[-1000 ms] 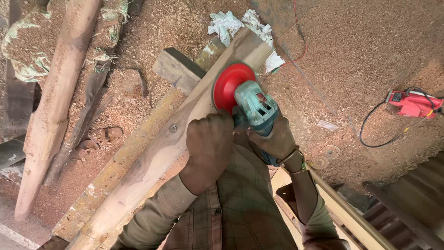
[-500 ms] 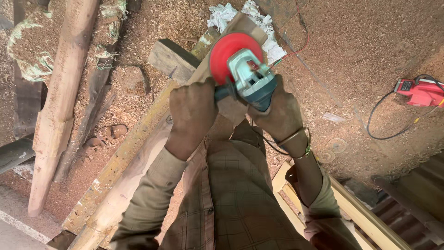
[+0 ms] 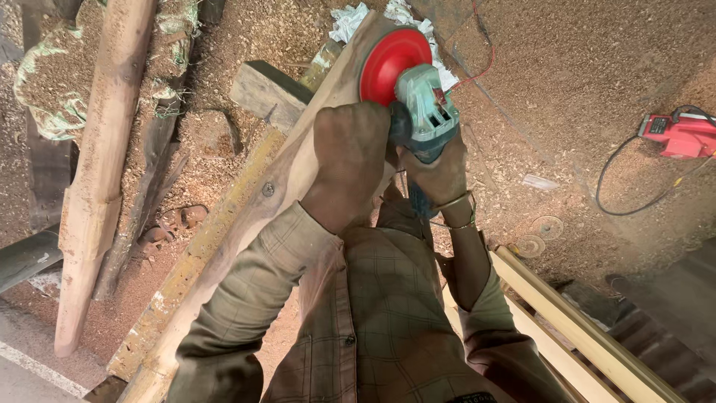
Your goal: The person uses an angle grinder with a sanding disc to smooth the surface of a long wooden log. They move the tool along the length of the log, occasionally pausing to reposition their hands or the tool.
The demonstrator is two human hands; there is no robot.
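I am gripping the grinder (image 3: 424, 112) with both hands. My left hand (image 3: 349, 160) is closing around its side handle at 9 o'clock of the teal body; the handle itself is hidden under my fingers. My right hand (image 3: 440, 175) is wrapping around the rear of the body at 5 o'clock, with a bangle (image 3: 456, 211) sitting on that wrist. The red disc (image 3: 393, 61) is lying at 11 o'clock of the body, pressing against the top face of the plank (image 3: 287, 175), near the plank's far end.

The plank is running diagonally from 7 o'clock to 1 o'clock under my arms. A yellowish beam (image 3: 201, 250) is lying just beside it on the 9 o'clock side. A grey block (image 3: 268, 91) is crossing under them at 10 o'clock of the disc. A round pole (image 3: 101, 172) is lying well apart at 9 o'clock. A red tool (image 3: 679, 134) with a black cord is resting on the sawdust (image 3: 582, 82) at 3 o'clock. Pale slats (image 3: 574, 328) are lying at 5 o'clock of my right elbow.
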